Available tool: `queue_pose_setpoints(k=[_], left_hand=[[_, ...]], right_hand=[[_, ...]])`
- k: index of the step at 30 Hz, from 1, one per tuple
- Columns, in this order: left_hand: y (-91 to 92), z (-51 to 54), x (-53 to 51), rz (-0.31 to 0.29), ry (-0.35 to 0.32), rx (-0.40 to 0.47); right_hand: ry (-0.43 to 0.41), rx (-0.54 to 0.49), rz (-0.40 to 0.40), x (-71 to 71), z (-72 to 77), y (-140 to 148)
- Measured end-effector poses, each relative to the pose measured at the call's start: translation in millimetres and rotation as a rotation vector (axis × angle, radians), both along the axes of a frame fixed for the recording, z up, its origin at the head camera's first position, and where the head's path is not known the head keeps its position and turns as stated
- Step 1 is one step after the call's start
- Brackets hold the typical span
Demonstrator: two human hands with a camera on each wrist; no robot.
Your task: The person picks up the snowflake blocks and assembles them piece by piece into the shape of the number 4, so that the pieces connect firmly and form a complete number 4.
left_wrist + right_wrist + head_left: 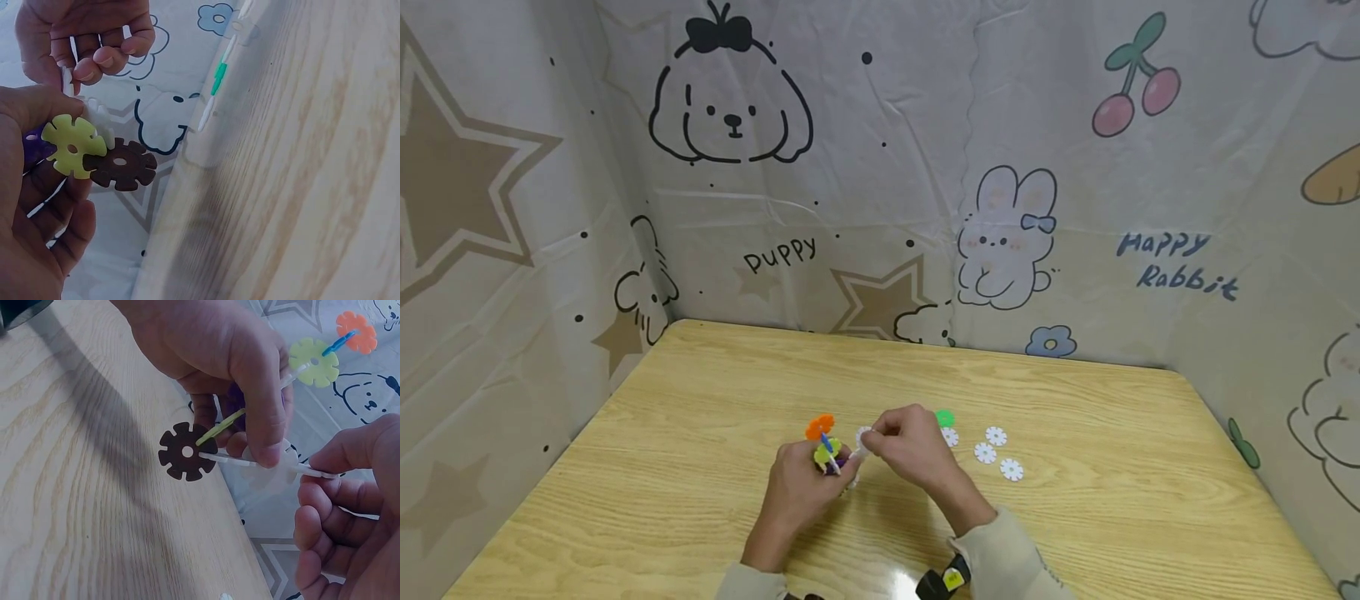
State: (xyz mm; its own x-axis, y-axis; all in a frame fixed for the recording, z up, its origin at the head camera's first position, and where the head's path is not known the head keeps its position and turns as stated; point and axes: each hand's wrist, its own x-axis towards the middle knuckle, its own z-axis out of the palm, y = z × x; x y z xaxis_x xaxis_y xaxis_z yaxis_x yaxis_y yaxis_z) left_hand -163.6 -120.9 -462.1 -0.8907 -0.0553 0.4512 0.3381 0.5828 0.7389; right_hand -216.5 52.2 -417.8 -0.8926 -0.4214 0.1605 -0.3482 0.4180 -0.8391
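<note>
White disc (320, 473) in right grip (910, 442)

Left hand (805, 483) grips, fingers bent and thumb extended. Right hand (908, 446) pinches between thumb and forefinger; its remaining fingers are curled. Fingertips of both hands stand just beside each other. Left wrist (765, 546) leans inward; right wrist (964, 500) slants in from lower right.

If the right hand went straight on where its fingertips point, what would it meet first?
Likely the white disc that the left hand holds, just beyond the pinched white piece; whether those two already touch is unclear.
</note>
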Motion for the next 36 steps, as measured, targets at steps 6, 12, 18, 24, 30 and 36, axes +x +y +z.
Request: queue_pose_setpoints(k=[6, 12, 18, 24, 30, 36], left_hand=[[0.0, -2.8, 0.0, -0.041, 0.089, 0.035], [-0.4, -7.1, -1.8, -0.111, 0.212, 0.052], [-0.1, -11.1, -2.5, -0.136, 0.283, 0.056], [0.9, -11.4, -3.1, -0.14, 0.336, 0.053], [-0.1, -11.1, -4.1, -0.149, 0.327, 0.064], [-1.5, -12.5, -3.6, -0.174, 0.237, 0.075]], right_hand=[[0.03, 0.024, 0.023, 0.6, 0.9, -1], [0.027, 0.033, 0.057, 1.5, 0.1, 0], [0.009, 0.019, 0.069, 2.7, 0.5, 1], [-0.014, -0.004, 0.066, 4.2, 0.9, 0], [-0.004, 0.005, 0.062, 5.3, 1.1, -1], [-0.024, 0.043, 0.045, 5.3, 1.1, 1]])
